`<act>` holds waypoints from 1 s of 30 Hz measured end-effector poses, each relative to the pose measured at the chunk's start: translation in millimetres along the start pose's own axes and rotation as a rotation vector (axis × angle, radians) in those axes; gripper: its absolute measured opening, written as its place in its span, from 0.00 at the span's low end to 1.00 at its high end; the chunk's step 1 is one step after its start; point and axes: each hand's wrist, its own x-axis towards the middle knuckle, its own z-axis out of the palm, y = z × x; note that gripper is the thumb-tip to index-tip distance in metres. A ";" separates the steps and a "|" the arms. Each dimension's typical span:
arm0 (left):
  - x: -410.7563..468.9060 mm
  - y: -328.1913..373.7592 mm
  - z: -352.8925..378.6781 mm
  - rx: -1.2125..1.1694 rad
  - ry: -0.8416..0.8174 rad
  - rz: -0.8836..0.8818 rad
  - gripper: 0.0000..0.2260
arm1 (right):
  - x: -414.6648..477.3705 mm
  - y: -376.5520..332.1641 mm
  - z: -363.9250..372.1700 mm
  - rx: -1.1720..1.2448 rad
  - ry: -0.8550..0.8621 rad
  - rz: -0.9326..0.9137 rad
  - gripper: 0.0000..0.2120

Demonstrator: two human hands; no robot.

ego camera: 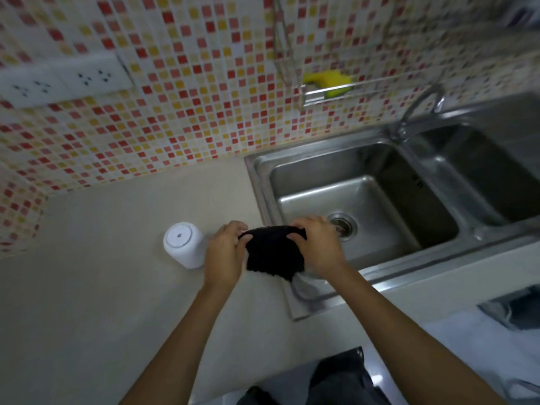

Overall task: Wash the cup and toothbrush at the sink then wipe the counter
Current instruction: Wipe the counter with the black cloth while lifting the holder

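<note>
A black cloth (273, 252) hangs bunched between both hands, above the left rim of the steel sink (263, 182). My left hand (225, 255) grips its left edge and my right hand (317, 247) grips its right edge. A white cup (183, 248) stands upside down on the beige counter (102, 287), just left of my left hand. No toothbrush shows in the head view.
The double sink has a drain (342, 226) in its left basin and a faucet (420, 109) behind. A wire rack on the mosaic tile wall holds a yellow sponge (328, 81). Wall sockets (61, 83) sit at upper left. The counter's front edge runs below my forearms.
</note>
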 end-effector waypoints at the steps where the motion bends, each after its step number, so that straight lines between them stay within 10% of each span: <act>1: 9.3 14.0 -0.8 -0.001 -0.016 0.034 0.02 | 5.9 6.8 -17.6 -0.013 0.021 -0.015 0.07; 17: 158.6 270.3 57.8 0.035 0.226 0.395 0.08 | 140.3 115.1 -274.9 0.124 0.253 -0.264 0.11; 30: 278.6 331.4 63.0 -0.155 0.230 0.198 0.05 | 265.8 114.3 -334.0 0.465 0.170 -0.220 0.09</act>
